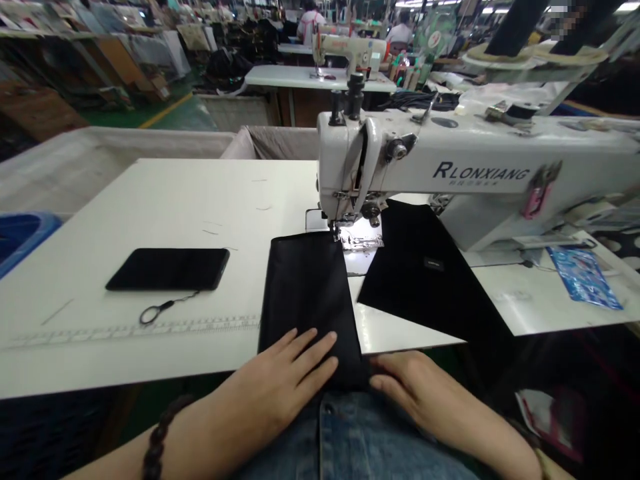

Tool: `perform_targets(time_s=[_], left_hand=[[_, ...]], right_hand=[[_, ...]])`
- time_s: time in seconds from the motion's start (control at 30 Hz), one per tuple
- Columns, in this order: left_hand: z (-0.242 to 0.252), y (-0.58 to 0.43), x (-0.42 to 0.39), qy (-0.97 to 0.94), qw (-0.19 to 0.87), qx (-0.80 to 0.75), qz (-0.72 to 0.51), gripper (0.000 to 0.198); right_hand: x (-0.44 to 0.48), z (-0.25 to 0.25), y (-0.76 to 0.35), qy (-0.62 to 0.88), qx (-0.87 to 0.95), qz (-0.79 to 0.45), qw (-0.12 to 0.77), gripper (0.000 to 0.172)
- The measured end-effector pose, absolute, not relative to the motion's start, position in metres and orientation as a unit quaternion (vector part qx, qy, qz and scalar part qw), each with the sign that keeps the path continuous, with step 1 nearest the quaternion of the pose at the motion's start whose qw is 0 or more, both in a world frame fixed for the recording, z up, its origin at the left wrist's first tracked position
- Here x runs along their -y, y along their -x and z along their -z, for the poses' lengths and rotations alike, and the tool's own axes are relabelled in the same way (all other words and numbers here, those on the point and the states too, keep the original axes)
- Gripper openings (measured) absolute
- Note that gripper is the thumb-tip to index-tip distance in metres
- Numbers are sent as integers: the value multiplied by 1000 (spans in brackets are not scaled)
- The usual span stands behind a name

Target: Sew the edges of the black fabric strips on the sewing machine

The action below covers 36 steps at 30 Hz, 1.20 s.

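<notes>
A folded black fabric piece (307, 287) lies on the white sewing table (170, 207), its far end under the presser foot of the white sewing machine (450, 167). My left hand (283, 383) rests flat on the near end of this fabric, fingers stretched out. My right hand (425, 393) sits at the table edge beside the fabric's near right corner, fingers curled together and touching the cloth. A second black fabric piece (425, 273) with a small label lies to the right, under the machine arm.
A black phone (170, 269) with a ring strap lies on the table's left. A ruler strip (135, 330) runs along the front edge. A blue printed packet (583, 277) lies at the right. A blue bin (20, 237) stands at far left. Other machines and people are behind.
</notes>
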<state>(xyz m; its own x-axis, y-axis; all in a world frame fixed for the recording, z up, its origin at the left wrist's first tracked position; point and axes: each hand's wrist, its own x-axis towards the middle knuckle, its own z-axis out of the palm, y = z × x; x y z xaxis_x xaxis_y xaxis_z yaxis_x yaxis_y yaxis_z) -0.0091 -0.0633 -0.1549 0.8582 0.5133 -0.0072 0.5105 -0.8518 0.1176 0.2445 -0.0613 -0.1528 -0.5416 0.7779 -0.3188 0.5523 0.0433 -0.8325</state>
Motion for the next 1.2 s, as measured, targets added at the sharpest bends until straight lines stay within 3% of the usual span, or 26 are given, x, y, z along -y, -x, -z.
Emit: perform_targets(time_s=[0.17,0.33,0.73,1.1,1.2], left_hand=[[158,-7,62,-953,14,-283,-108,34],[157,-24,70,-945,46,-278,-164,29],[164,-30,75,-940,95,-251,-209,26],[164,-29,74,-949,41,-230,-210,20],[159,-29,74,-945,27,-229,-231,21]], right_hand=[[73,207,-226,459,517,-695,197,31],[81,207,-224,452,426,-746,241,32],[81,198,-224,421,430,-757,253,24],[80,192,-225,412,442,-764,224,30],[82,184,-231,431,563,-669,225,25]])
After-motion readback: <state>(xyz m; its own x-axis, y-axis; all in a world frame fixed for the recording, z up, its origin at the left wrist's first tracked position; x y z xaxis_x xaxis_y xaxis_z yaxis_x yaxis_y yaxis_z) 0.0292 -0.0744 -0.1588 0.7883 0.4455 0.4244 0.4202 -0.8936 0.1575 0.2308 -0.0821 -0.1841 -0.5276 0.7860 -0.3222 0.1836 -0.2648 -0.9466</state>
